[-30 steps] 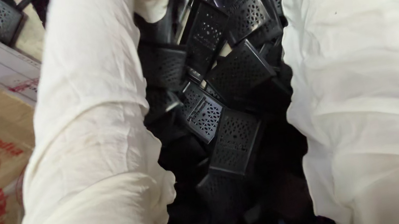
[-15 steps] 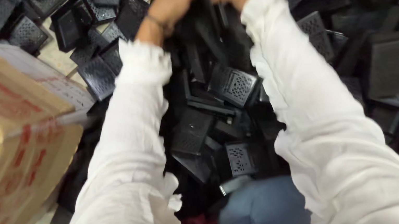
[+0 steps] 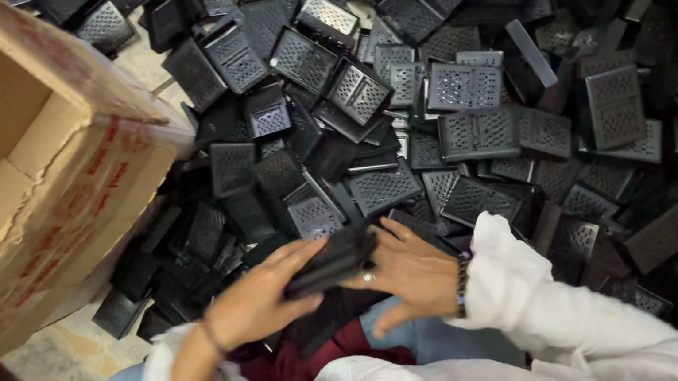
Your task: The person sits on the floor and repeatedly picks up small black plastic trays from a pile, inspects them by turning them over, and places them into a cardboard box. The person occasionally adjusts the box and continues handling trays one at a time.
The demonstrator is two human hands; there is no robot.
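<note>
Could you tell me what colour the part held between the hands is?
The part is black, seen in the head view.

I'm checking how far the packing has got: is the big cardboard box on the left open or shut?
Open: the brown cardboard box has its flaps spread, showing bare inner walls. Its bottom is out of view.

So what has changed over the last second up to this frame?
Both arms, stretched far out over the pile half a second ago, have drawn back to the lap. The left hand and right hand now hold a small stack of black perforated trays between them, close to the body. The heap of black trays on the floor and the open cardboard box at the left stay where they were.
</note>
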